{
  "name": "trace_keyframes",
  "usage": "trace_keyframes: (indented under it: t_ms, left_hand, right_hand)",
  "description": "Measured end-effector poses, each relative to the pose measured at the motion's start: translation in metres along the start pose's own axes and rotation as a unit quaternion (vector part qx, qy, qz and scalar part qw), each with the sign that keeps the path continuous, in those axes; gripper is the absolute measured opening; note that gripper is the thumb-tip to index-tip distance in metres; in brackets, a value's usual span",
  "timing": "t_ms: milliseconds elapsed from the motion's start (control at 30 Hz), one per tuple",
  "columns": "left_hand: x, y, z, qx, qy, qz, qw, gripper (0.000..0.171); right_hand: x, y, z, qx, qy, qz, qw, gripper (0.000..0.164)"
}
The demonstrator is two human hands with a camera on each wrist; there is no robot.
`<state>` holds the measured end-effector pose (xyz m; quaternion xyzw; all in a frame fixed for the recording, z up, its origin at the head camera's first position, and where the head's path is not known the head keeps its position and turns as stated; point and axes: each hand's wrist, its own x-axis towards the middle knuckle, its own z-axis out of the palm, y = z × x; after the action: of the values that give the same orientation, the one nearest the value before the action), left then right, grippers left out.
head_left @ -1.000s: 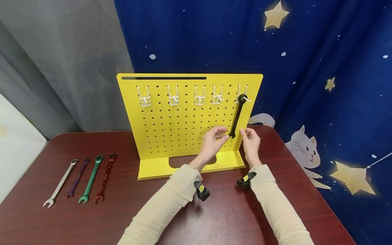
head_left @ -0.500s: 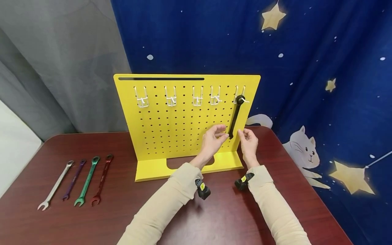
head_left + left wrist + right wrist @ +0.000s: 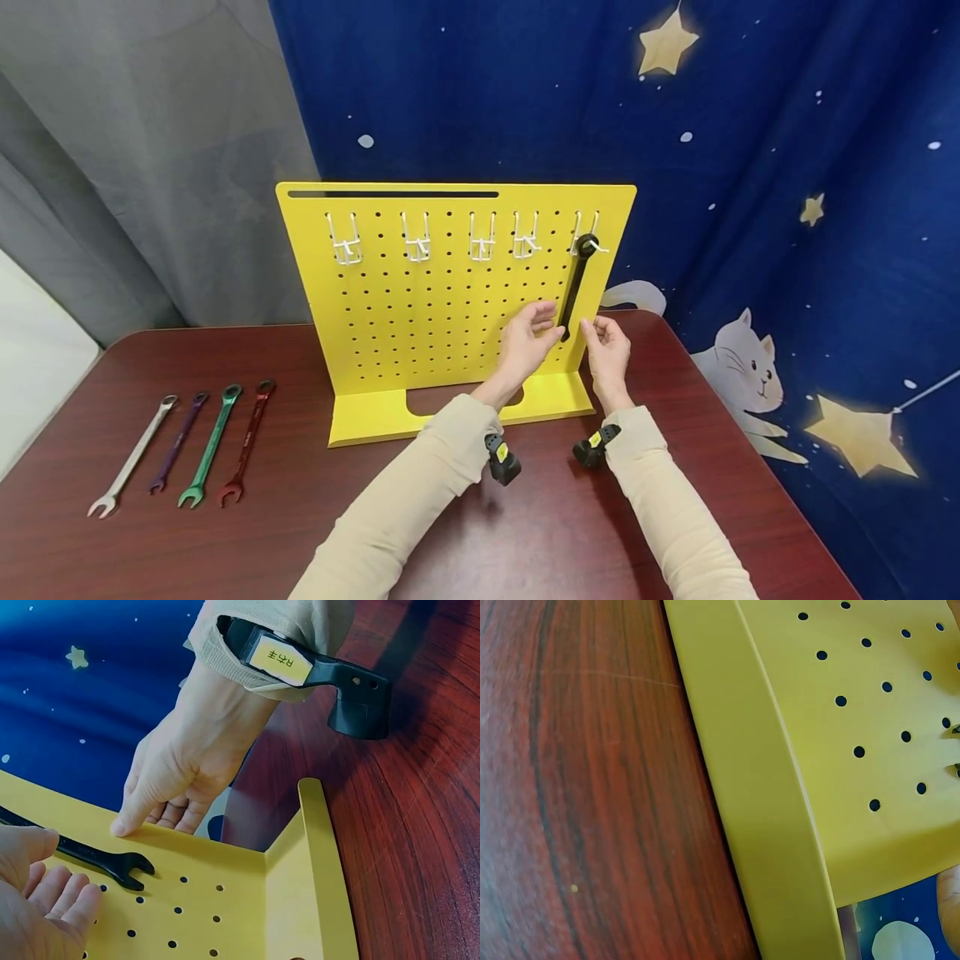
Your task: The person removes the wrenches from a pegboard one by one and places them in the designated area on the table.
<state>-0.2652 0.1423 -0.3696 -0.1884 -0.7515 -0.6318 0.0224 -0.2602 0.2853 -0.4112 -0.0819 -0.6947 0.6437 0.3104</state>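
Nearest to us, both forearms in beige sleeves reach forward over the dark red worktop, each wrist wearing a small black camera mount with a yellow tag; the writing on the tag is too small for us to read. Our left hand is raised in front of the yellow pegboard, palm turned toward the board, fingers loosely spread and gripping nothing, its fingertips just beside the lower end of the black wrench. Our right hand stands on the other side of that end; in the left wrist view its forefinger is straight and its tip presses the board just above the wrench's open jaw, the other fingers loosely bent, holding nothing.

The black wrench hangs by its ring end from the rightmost of five white wire hooks along the top of the board, slightly tilted, flat against the perforated face. The other four hooks are bare.

To the left on the worktop we count four more wrenches lying side by side: silver, purple, green and red.

Behind the board hang a grey curtain and a blue cloth printed with stars and a cat.
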Motion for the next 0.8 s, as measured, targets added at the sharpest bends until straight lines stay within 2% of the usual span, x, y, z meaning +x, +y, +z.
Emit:
trace_keyframes:
  t_ms: [233,800]
  left_hand:
    - [0.002,0.001,0.006,0.031,-0.007,-0.010,0.9994,0.042]
    - [0.005,0.002,0.014,0.022,-0.029,-0.020,0.9991,0.043]
  right_hand:
    - [-0.001,-0.001,0.000,-0.002,0.003,0.006,1.000,0.023]
    - [0.000,0.000,0.000,0.003,0.002,-0.006,1.000,0.024]
